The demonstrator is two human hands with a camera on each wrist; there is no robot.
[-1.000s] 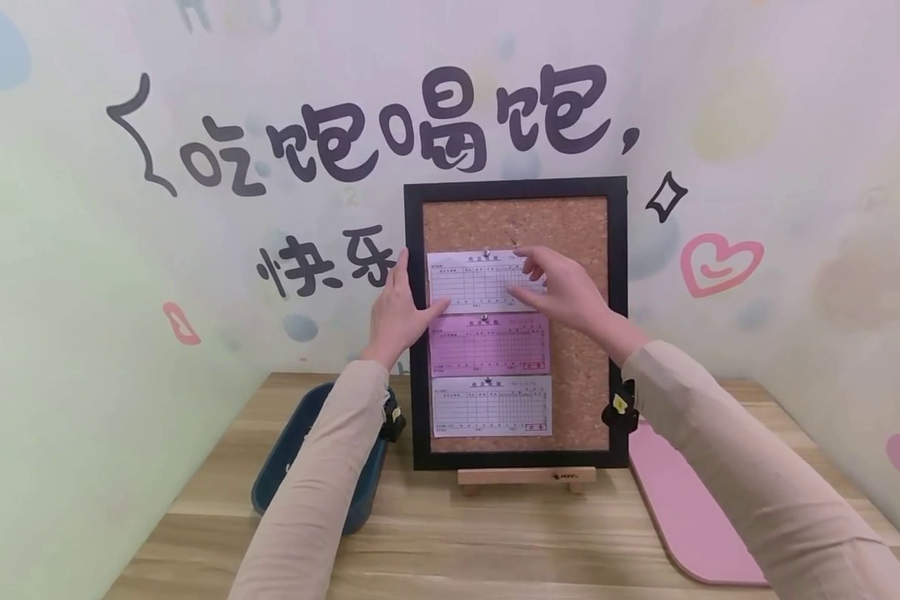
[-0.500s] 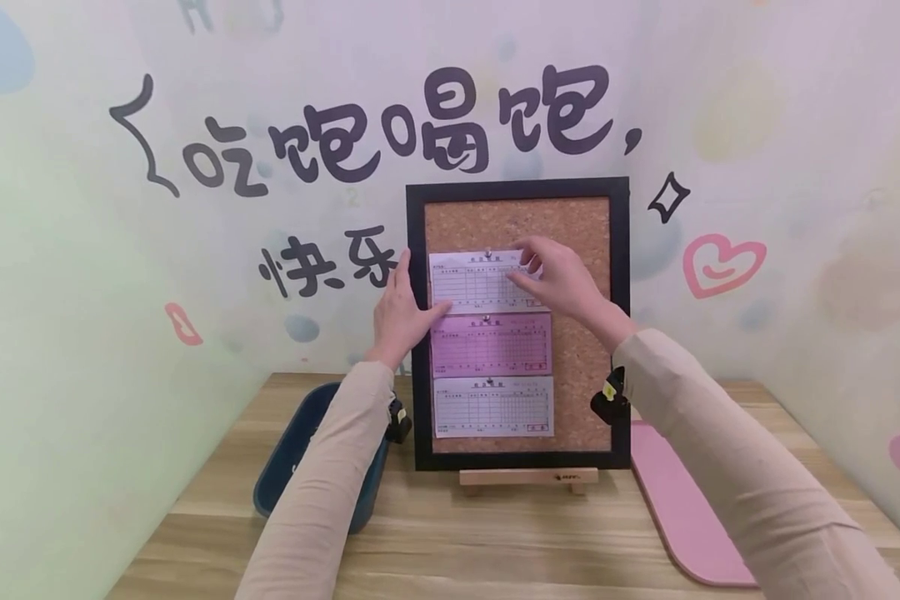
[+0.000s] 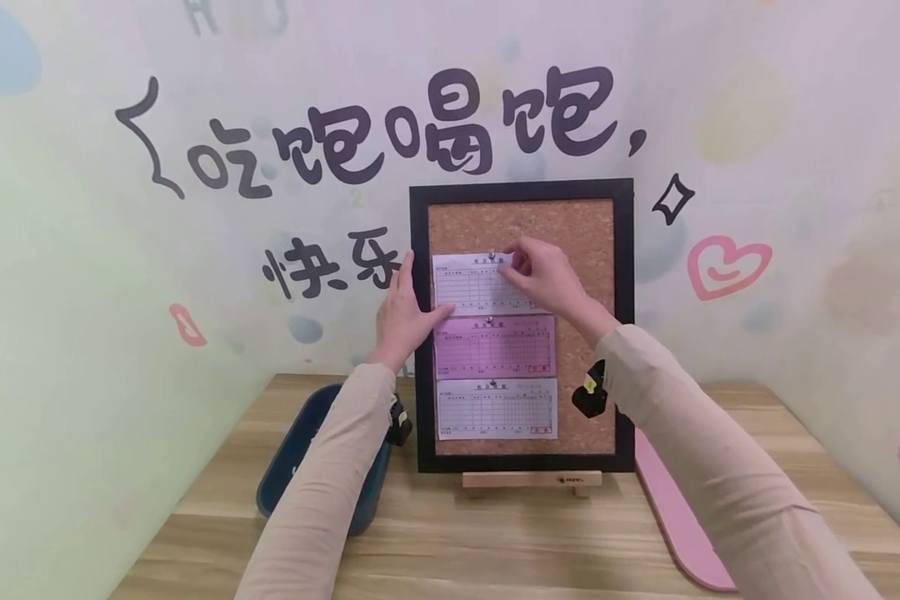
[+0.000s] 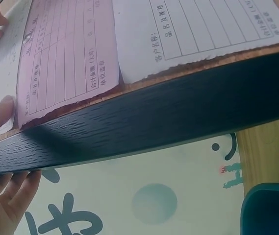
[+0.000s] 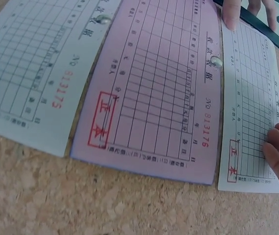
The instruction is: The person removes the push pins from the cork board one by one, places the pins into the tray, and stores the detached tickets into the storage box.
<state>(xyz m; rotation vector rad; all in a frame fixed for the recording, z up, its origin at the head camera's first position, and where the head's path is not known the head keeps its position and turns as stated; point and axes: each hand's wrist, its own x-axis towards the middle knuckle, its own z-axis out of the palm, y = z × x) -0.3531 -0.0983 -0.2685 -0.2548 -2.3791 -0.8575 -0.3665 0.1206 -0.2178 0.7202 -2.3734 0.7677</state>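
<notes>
Feels like the pin (image 3: 492,256) could pop loose if the right hand (image 3: 551,272) bumps or tugs it, and then the highest white slip (image 3: 465,285), on the corkboard's (image 3: 521,221) left side, might drop. Left hand (image 3: 403,321) grips the left edge; the right one's fingers are bent, gap narrow, can't tell if they're touching metal. Versus half a second back, they've shifted left, nearer the pin.

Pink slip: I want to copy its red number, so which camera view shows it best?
Right wrist: the pink slip is large there, its red number legible, though one end is cropped. The head view shows it whole but small, number unreadable; the left wrist view shows its torn edge, but no legible number.
</notes>
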